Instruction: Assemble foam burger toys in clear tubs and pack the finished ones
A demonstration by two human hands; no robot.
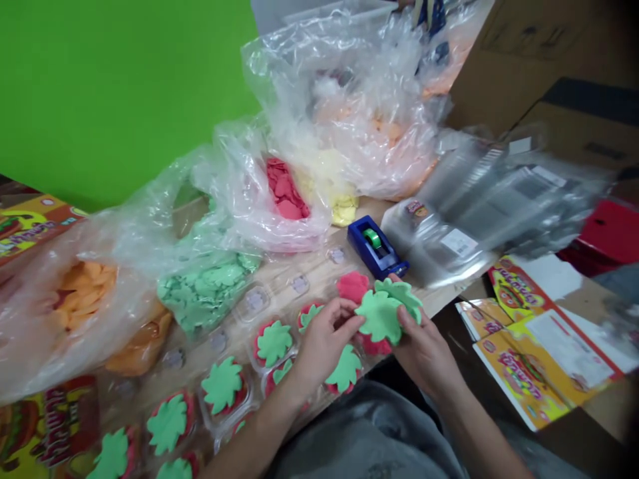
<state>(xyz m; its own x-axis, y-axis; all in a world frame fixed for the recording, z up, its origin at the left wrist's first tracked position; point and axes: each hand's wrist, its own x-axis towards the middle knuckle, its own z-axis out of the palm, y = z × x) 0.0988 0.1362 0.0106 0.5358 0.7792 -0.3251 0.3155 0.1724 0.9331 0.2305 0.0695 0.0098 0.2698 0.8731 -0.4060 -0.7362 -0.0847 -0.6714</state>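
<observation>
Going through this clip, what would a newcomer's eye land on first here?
The left hand and right hand at lower centre catch the eye, holding a green cutout against a red piece. Behind them, clear bags of coloured pieces sprawl along the wooden table, near a blue tape dispenser. A bright green backdrop fills the upper left.
</observation>
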